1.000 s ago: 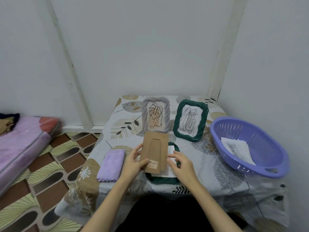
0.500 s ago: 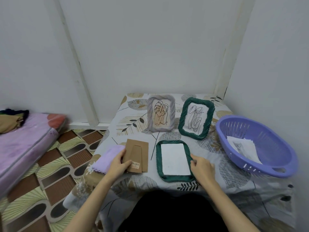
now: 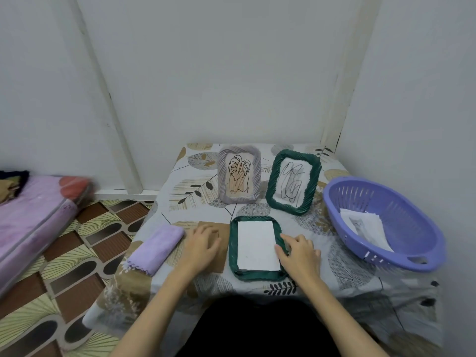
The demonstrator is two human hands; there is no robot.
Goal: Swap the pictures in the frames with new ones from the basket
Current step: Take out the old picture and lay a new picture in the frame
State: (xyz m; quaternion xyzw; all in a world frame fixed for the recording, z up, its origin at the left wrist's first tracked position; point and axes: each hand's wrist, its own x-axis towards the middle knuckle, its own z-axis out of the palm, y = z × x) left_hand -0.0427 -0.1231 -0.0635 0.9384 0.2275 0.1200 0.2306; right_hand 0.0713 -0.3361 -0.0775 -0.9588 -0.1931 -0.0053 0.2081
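A dark green frame (image 3: 234, 244) lies face down on the table, its back open and a white picture sheet (image 3: 257, 244) showing inside. My right hand (image 3: 300, 253) rests on the frame's right rim, fingertips at the sheet's edge. The brown cardboard backing (image 3: 223, 229) lies flat to the frame's left, with my left hand (image 3: 202, 244) spread flat on it. Behind stand a grey frame (image 3: 239, 173) and a second green frame (image 3: 293, 181), each with a line drawing. The purple basket (image 3: 422, 258) at right holds white pictures (image 3: 365, 228).
A folded lilac cloth (image 3: 157, 244) lies at the table's left edge. The table sits in a corner with walls behind and to the right. A pink mattress (image 3: 33, 222) lies on the patterned floor at left.
My left hand carried the cardboard backing off the frame and laid it flat on the table to the left. The white sheet inside the frame became exposed; my right hand moved to the frame's right rim.
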